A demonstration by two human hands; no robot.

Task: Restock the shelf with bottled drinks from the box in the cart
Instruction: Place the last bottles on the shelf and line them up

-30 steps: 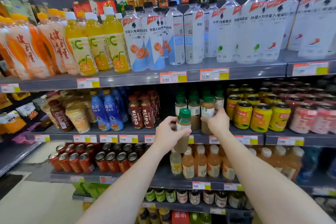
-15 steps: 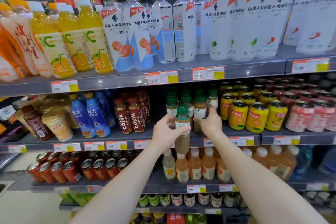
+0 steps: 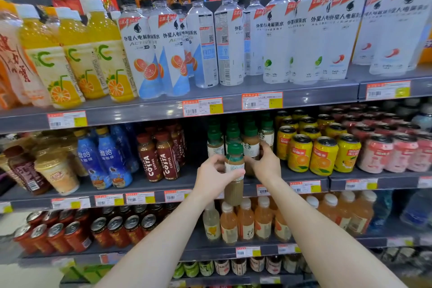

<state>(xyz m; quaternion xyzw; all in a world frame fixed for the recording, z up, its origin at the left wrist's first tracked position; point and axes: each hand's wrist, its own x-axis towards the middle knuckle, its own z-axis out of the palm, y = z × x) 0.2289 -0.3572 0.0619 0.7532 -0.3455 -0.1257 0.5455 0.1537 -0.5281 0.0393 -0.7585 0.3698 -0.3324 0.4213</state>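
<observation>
1. The green-capped coffee bottle (image 3: 234, 170) sits in your left hand (image 3: 214, 179), fingers wrapped around its label, held in the air just in front of the middle shelf (image 3: 163, 183), its base below the shelf edge.
2. Your right hand (image 3: 266, 163) rests against the front Starbucks bottle (image 3: 251, 145) in the row behind; whether it actually grips it, you cannot tell.
3. This looks like the placing step: a bottle is about to join its row.
4. Next, lift the bottle above the shelf edge and set it upright at the front of the row, likely once the right hand has pushed the row back.
5. Left of the row stand Costa coffee bottles (image 3: 159, 159); right of it, yellow orange-drink cans (image 3: 323, 156).
6. The box and cart are out of view.
</observation>
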